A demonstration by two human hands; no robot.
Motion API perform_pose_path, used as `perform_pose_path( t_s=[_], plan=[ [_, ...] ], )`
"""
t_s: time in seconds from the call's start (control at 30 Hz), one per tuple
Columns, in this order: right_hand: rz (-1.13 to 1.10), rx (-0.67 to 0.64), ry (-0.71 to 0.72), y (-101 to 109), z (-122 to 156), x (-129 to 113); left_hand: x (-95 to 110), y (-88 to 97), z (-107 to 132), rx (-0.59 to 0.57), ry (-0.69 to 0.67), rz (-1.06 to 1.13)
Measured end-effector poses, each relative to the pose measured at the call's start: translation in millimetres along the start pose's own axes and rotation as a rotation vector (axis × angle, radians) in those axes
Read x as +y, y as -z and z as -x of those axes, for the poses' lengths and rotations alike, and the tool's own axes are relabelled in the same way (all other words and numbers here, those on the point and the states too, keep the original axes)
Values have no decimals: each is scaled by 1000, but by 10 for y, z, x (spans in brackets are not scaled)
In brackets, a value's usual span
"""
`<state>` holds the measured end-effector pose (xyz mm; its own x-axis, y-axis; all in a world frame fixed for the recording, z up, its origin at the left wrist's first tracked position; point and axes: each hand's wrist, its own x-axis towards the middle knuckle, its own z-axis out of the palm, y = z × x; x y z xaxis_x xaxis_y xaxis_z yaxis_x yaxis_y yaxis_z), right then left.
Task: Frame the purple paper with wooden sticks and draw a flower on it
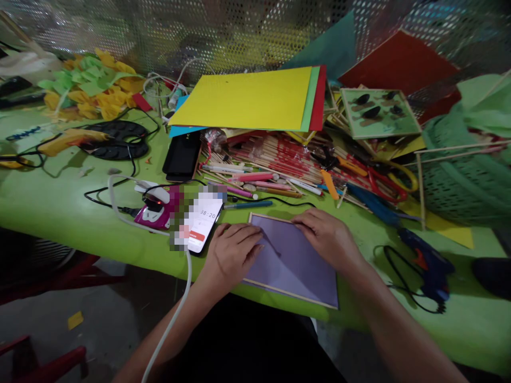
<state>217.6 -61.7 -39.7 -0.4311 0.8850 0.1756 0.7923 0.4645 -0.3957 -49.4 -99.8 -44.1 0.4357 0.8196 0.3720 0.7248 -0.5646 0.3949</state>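
Note:
A purple sheet of paper (297, 266) edged with thin wooden sticks lies at the near edge of the green table (59, 197). My left hand (233, 252) rests flat on its left side, fingers stretched out toward the middle. On the sheet's upper edge my right hand (329, 239) presses down, fingers together and curled slightly. Neither hand holds anything. A phone (205, 221) with a lit screen lies just left of my left hand, on a white cable.
Behind the sheet lie several pens, sticks and scissors (383, 181). Yellow, green and red paper sheets (251, 98) are stacked further back. A blue glue gun (427, 260) lies to the right, a yellow glue gun (67, 141) at left, a green basket (467, 170) at far right.

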Motion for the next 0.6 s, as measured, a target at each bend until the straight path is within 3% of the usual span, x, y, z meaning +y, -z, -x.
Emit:
perform_pose_path(
  t_s=[0.6],
  plan=[
    [21,-12,-17,-2,-2,-41,-13,-13,8,13,-3,13]
  ],
)
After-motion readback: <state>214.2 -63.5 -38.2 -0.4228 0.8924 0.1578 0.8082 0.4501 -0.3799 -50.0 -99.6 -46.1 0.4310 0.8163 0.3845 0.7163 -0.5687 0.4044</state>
